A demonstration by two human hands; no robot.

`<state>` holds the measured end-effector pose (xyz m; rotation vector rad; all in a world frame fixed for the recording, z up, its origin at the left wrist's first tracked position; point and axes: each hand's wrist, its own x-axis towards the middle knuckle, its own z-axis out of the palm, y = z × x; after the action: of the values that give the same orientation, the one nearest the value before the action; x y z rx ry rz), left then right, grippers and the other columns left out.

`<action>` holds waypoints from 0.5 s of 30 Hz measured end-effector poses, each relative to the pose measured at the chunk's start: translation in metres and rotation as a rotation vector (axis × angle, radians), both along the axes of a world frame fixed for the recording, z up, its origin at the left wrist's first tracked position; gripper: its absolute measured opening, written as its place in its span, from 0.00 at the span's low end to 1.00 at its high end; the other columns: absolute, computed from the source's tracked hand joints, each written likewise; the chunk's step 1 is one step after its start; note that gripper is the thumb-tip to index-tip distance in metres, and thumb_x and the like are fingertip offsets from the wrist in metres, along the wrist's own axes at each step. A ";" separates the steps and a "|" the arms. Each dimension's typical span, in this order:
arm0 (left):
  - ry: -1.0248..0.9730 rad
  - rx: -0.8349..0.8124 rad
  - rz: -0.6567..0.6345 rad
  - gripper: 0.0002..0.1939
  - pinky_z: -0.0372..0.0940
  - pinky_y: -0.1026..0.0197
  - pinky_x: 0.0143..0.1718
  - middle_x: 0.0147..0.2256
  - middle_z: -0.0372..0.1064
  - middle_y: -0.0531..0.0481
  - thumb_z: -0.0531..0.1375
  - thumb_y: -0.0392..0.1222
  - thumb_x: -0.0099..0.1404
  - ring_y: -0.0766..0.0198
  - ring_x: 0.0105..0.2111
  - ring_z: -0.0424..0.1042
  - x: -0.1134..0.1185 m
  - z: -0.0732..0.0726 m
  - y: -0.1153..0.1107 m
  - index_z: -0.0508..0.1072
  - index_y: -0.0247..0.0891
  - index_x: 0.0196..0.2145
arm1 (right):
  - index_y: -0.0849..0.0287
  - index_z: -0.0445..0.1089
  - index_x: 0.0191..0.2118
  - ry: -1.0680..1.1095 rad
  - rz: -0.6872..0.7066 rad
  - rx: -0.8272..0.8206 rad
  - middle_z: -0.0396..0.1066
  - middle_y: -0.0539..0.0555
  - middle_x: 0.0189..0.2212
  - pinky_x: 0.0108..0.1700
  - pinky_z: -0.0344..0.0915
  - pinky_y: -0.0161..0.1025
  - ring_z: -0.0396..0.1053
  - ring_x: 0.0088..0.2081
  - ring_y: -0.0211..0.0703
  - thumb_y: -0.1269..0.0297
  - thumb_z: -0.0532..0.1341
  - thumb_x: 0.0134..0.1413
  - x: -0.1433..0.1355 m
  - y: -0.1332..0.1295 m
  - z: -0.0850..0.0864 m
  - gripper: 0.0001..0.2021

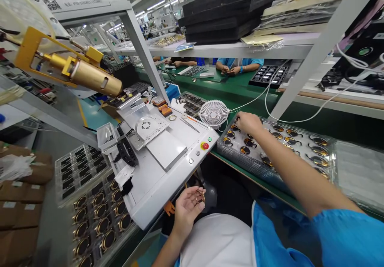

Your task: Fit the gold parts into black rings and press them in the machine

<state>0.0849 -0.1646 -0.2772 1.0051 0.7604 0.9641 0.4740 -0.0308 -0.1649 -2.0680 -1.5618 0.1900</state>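
Observation:
My left hand (188,207) is palm up in front of my body, its fingers curled around a gold ring-shaped part (200,197). My right hand (249,123) reaches to the far left corner of a clear tray (333,159), fingers pointing down; its fingertips are partly hidden, and what they hold cannot be made out. Round dark parts with orange film and thin black tails (291,141) lie in that tray, which sits on a stack of similar trays. Between my hands and the gold press head (96,79) stands a white machine with a metal fixture (147,126).
A white fan (214,114) stands beside the machine, near red and green buttons (204,146). Trays of gold-rimmed round parts (102,226) lie at the lower left. A shelf with black foam (222,15) crosses above; people in blue work behind it. A white cable hangs at right.

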 end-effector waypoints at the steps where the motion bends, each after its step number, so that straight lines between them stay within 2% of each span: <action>1: -0.013 0.000 -0.014 0.22 0.71 0.47 0.56 0.48 0.79 0.40 0.75 0.40 0.57 0.49 0.51 0.78 0.000 0.003 0.001 0.77 0.39 0.49 | 0.67 0.76 0.49 0.020 0.002 -0.009 0.78 0.61 0.40 0.49 0.72 0.46 0.76 0.42 0.49 0.72 0.60 0.67 -0.006 -0.009 -0.001 0.10; 3: -0.039 -0.008 -0.041 0.23 0.72 0.49 0.54 0.48 0.79 0.40 0.75 0.41 0.56 0.50 0.50 0.79 0.004 0.013 0.006 0.78 0.39 0.49 | 0.65 0.77 0.51 0.130 0.072 -0.017 0.79 0.59 0.36 0.44 0.74 0.42 0.77 0.36 0.46 0.73 0.58 0.65 -0.027 -0.033 -0.004 0.13; 5: -0.056 -0.011 -0.093 0.26 0.72 0.52 0.50 0.48 0.78 0.39 0.76 0.43 0.55 0.50 0.49 0.79 0.009 0.027 0.012 0.77 0.39 0.50 | 0.61 0.78 0.52 0.355 0.229 0.032 0.79 0.56 0.35 0.36 0.75 0.40 0.76 0.29 0.43 0.66 0.61 0.64 -0.056 -0.059 -0.010 0.15; 8: -0.083 0.001 -0.225 0.35 0.72 0.54 0.45 0.50 0.76 0.36 0.77 0.45 0.52 0.50 0.46 0.79 0.020 0.050 0.024 0.75 0.39 0.56 | 0.56 0.82 0.43 0.673 0.451 0.166 0.80 0.57 0.37 0.31 0.76 0.42 0.76 0.27 0.44 0.57 0.65 0.60 -0.104 -0.094 -0.018 0.12; 11: -0.120 -0.028 -0.344 0.41 0.72 0.55 0.41 0.53 0.74 0.38 0.79 0.46 0.47 0.49 0.44 0.80 0.025 0.065 0.032 0.73 0.43 0.58 | 0.54 0.82 0.37 0.742 0.553 0.220 0.80 0.57 0.39 0.31 0.77 0.43 0.77 0.31 0.47 0.58 0.65 0.61 -0.140 -0.117 -0.023 0.09; 15: -0.133 -0.102 -0.383 0.44 0.71 0.57 0.37 0.47 0.76 0.39 0.80 0.50 0.44 0.49 0.42 0.81 0.018 0.064 0.035 0.74 0.40 0.57 | 0.55 0.77 0.35 0.638 0.643 0.232 0.78 0.57 0.37 0.37 0.75 0.43 0.76 0.35 0.46 0.63 0.62 0.64 -0.159 -0.126 -0.026 0.08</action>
<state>0.1026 -0.1300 -0.2130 0.9439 0.4776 0.6457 0.3154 -0.1565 -0.1909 -1.1054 -1.6576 0.7731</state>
